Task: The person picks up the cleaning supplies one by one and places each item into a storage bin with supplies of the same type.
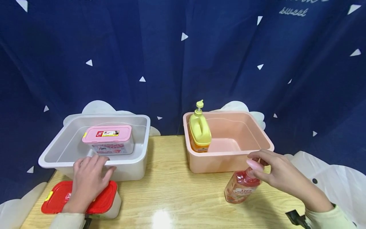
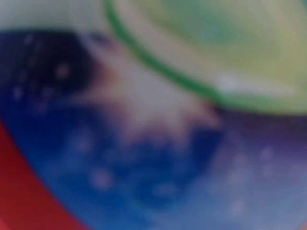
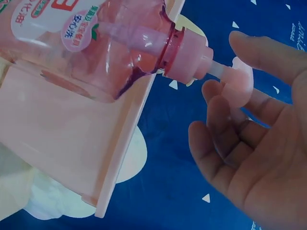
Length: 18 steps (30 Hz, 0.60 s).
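Pink pump bottle (image 1: 238,188): five o'clock on the head view's dial, outside the peach bin (image 1: 213,165), near its front wall; whether the base bears on the table (image 1: 166,187) cannot be told.
Right hand (image 1: 273,168): four o'clock; fingers curled round the pump head (image 1: 255,164), thumb at its upper side; firmness of hold not determinable.
Left hand (image 1: 90,181): eight o'clock, well apart from the right; grips nothing, lies over the red-lidded tub (image 1: 107,198), fingers at the grey bin (image 1: 128,171) rim; contact unconfirmed, wrist view blurred.
Grey bin contents: pink-lidded tub (image 1: 110,140).
Peach bin contents: yellow pump jug (image 1: 200,128), at its nine o'clock end.
Pump grip, assessment: the slim stem likely swivels or depresses; gripping the collar below should be steadier. Recommend upright carriage, no downward thumb pressure, base clear of any rim.
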{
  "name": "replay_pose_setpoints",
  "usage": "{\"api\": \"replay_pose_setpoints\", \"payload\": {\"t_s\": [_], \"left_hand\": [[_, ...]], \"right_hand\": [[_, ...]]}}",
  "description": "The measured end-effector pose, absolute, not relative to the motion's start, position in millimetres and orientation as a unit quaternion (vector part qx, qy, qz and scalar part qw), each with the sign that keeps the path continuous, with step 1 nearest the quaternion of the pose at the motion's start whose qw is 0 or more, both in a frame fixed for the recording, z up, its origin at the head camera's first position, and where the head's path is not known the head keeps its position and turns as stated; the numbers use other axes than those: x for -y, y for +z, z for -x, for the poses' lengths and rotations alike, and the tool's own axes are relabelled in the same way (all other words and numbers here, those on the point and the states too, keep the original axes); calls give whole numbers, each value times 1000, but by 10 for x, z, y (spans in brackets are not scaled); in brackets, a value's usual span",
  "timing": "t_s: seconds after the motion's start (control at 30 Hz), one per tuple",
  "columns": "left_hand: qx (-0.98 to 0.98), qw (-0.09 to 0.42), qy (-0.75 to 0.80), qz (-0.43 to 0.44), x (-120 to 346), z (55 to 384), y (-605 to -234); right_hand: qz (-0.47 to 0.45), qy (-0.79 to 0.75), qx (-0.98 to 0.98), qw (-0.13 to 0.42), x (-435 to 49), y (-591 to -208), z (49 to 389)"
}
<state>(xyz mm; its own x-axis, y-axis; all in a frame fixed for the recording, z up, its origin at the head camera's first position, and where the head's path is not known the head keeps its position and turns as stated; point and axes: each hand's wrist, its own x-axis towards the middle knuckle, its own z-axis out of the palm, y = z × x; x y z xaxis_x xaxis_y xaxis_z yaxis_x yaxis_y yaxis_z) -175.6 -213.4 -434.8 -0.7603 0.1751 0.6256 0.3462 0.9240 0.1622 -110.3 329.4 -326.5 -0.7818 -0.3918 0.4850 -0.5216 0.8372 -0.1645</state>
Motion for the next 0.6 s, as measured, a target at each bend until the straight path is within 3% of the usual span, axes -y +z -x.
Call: {"api": "replay_pose_setpoints", "payload": {"t_s": [0.6], "left_hand": [[923,330,-132,149,2155,1768,-4367]], "right_hand": [[-295,56,931,208,-3269,-3084,1195]]}}
